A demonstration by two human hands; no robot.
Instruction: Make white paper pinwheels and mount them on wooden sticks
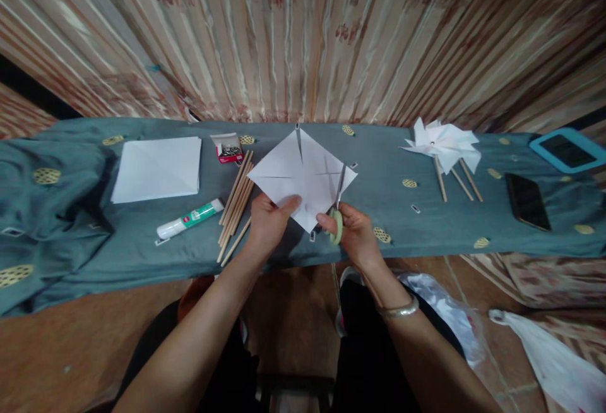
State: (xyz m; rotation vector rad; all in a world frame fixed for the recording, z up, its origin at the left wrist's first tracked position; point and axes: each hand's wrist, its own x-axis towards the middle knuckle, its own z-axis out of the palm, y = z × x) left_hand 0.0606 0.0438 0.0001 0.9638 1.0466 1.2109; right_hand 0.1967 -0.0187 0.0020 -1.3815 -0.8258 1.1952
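A square sheet of white paper [303, 179] is held turned like a diamond above the cloth, with slits running inward from its far and left corners. My left hand [269, 222] pinches its lower left edge, thumb on top. In my right hand [356, 231] is a pair of scissors [336, 227] with pale green handles, the blades pointing away from me over the paper's right part. My right thumb lies by the lower right edge. Just left of the paper is a bundle of thin wooden sticks [237, 201].
On the left lie a stack of white paper [158, 170], a glue tube [189, 218] and a small red box of metal pieces [228, 149]. Finished white paper pinwheels [442, 141] on sticks, a black phone [528, 201] and a blue-framed tablet [568, 149] are on the right.
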